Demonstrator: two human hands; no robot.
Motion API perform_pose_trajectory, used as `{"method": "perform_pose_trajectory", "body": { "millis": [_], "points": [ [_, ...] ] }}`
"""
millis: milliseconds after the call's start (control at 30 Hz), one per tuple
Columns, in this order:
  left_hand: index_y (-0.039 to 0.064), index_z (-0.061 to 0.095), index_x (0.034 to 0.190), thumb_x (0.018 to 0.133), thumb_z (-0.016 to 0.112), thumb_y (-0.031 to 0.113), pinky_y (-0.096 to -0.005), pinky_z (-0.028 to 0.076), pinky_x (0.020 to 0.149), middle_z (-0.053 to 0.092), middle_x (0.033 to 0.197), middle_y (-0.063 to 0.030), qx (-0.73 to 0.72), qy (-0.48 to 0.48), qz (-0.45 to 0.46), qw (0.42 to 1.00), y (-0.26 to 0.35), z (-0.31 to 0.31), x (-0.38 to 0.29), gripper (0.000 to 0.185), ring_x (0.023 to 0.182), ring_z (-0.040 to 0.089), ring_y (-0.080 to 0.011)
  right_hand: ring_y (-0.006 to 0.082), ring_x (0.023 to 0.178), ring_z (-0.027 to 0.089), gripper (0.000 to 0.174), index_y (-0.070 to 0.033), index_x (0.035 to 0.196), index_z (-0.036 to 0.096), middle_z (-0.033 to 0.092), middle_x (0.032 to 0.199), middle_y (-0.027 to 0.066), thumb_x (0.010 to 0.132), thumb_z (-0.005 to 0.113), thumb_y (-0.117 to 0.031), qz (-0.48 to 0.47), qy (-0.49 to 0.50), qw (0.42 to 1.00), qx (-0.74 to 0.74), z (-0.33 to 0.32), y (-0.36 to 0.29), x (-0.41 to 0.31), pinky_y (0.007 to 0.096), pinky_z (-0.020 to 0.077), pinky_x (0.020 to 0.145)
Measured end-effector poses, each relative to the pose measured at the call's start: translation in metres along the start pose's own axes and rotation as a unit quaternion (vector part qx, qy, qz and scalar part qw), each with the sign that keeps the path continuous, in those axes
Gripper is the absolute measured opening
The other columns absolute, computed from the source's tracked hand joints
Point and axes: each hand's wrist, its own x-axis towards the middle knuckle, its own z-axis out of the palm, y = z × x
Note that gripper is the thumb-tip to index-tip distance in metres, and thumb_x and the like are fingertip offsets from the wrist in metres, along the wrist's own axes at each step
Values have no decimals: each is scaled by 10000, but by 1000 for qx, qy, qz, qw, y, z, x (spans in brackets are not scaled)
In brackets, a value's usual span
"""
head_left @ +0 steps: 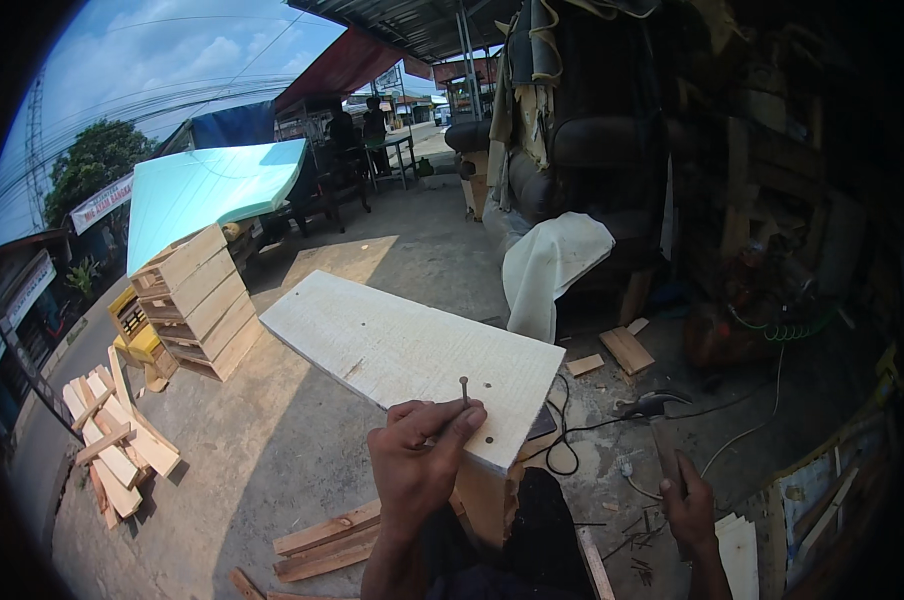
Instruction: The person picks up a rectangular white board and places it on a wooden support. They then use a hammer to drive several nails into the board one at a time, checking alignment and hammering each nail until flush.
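A pale wooden board [414, 345] lies in front of me on a wooden support [486, 499]. Over the board's near end, my left hand [429, 442] pinches an iron nail [464, 386] upright between thumb and fingers, its head up. Whether the nail's point touches the wood is hidden by the fingers. Several nail heads or dark holes show in the board, two of them just right of the fingers. My right hand [688, 499], to the right of the board, grips the handle of a claw hammer [653, 405], whose head points away from me.
Loose nails [642, 559] and a black cable [564, 427] lie on the concrete floor at right. Wood strips [332, 544] lie near left, with a pile of slats [118, 442] farther off. Stacked wooden frames [197, 300] carry light-blue foam [212, 180]. Two people stand in the distance.
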Motion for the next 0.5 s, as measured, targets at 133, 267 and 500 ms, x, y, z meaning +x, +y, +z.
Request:
{"method": "perform_pose_trajectory", "body": {
  "millis": [133, 267, 500],
  "points": [
    [31, 838, 1008, 880, 832, 130, -308, 516, 846, 804, 850, -101, -2, 12, 14, 1000, -3, -1, -2, 162, 823, 708, -158, 327, 942, 765, 573, -33, 1484, 539, 736, 1076, 252, 940, 712, -67, -257, -59, 961, -89, -56, -180, 52, 399, 586, 823],
    [40, 838, 1013, 877, 831, 137, -294, 523, 836, 806, 845, -100, -4, 16, 30, 999, -2, -3, -4, 167, 784, 725, -159, 317, 929, 778, 651, -71, 1527, 522, 750, 1063, 239, 916, 744, -35, -404, -89, 902, -123, -61, -268, 75, 402, 614, 788],
    [46, 839, 1022, 880, 825, 139, -297, 529, 835, 810, 868, -103, 10, -2, 18, 1000, 1, -6, -3, 170, 779, 737, -170, 269, 858, 777, 638, -28, 1510, 522, 758, 1034, 207, 904, 720, -44, -459, -126, 858, -193, -50, -295, 81, 393, 615, 764]
  ]
}}
